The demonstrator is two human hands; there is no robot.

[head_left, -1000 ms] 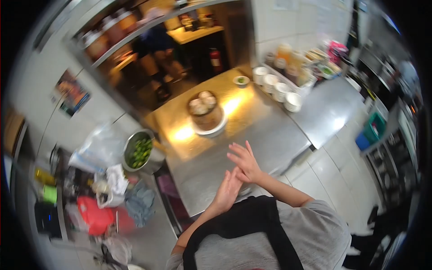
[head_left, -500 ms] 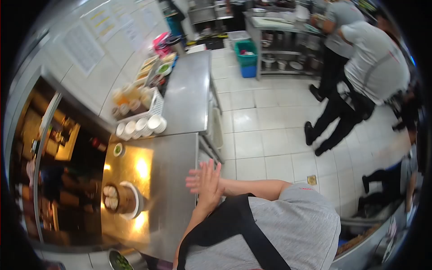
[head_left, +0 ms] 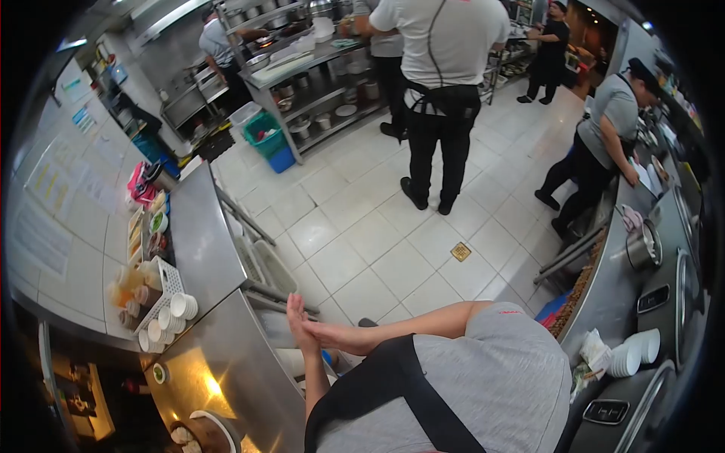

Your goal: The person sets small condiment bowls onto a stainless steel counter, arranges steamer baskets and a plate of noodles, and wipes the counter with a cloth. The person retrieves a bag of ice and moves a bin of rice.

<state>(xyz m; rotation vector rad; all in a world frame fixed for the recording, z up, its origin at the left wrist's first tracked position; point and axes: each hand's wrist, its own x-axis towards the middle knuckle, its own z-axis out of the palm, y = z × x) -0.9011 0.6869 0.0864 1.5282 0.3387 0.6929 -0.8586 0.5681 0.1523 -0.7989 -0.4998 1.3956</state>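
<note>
In the head view my left hand (head_left: 297,317) points upward with its fingers stretched out, holding nothing. My right hand (head_left: 337,337) lies against it, palm to palm, with straight fingers partly hidden behind the left one. Both are in front of my body, beside the edge of the steel counter (head_left: 249,362). On that counter, at the bottom of the view, a bamboo steamer (head_left: 210,436) with pale dumplings (head_left: 183,436) is partly cut off. A small white bowl with green bits (head_left: 159,372) stands further along it.
Stacked white cups (head_left: 172,317) and a white basket of bottles (head_left: 168,291) line the left wall. Several people work around the tiled floor (head_left: 362,249), one standing ahead with their back (head_left: 445,45) to me. At right a counter holds white bowls (head_left: 633,353) and a metal pot (head_left: 643,245).
My view has swung to the right, so the steamer sits lower and the right-hand counter shows. My hands stay together; the right has slid lower against the left.
</note>
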